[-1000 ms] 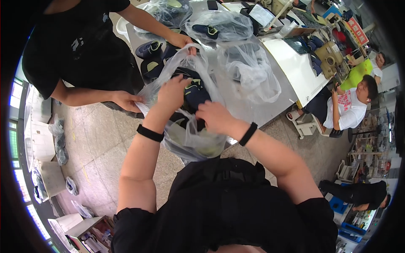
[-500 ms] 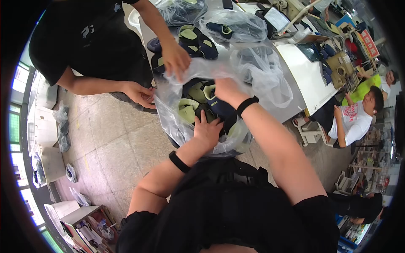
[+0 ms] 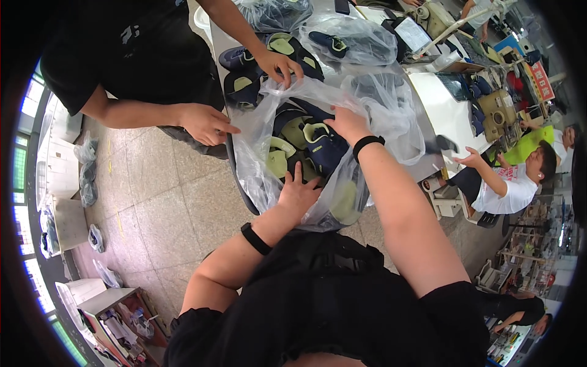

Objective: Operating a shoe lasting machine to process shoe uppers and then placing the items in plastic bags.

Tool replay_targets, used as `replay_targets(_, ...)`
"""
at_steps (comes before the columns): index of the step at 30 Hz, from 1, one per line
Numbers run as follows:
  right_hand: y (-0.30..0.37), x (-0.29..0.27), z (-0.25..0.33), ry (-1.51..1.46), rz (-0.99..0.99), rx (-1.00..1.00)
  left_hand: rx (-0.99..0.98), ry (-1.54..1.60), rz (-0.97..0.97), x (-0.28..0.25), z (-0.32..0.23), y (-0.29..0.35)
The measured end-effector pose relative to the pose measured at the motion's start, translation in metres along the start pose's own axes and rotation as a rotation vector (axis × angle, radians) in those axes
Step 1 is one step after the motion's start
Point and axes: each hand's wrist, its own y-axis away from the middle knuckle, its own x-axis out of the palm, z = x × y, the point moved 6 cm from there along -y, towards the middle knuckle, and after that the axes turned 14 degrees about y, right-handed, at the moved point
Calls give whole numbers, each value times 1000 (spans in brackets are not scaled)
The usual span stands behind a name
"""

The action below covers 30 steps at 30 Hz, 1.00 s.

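A clear plastic bag at the table's near end holds several dark navy shoe uppers with pale green linings. My left hand lies inside the bag mouth, fingers spread over the uppers. A navy shoe upper sits just beyond its fingertips, toe hidden. At the bag's right rim, my right hand has its fingers closed on the plastic. Across from me, a co-worker's hand grips the far rim. The same person's other hand is by the bag's left side, fingers partly curled.
More navy shoe uppers lie beyond the bag on the metal table. Other filled plastic bags stand at the back. On the right sits a person with one arm stretched out near a blurred dark object.
The bag mouth has widened, showing more uppers. My right hand has moved slightly right; my left has stayed nearly still. The co-worker's upper hand has moved away and right. The seated person's arm has extended.
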Motion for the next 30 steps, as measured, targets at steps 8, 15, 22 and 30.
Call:
replay_targets(8,-36,14,-53,-1102,147,220,62,6,-22,7,7,6)
replay_targets(15,-19,-42,-35,-1112,298,256,15,1104,-390,-24,51,-4)
replay_targets(22,9,-17,23,-310,-176,-191,-75,438,-451,-29,20,-17)
replay_targets(30,13,-15,-9,-262,-113,-98,4,367,-380,-14,23,-11)
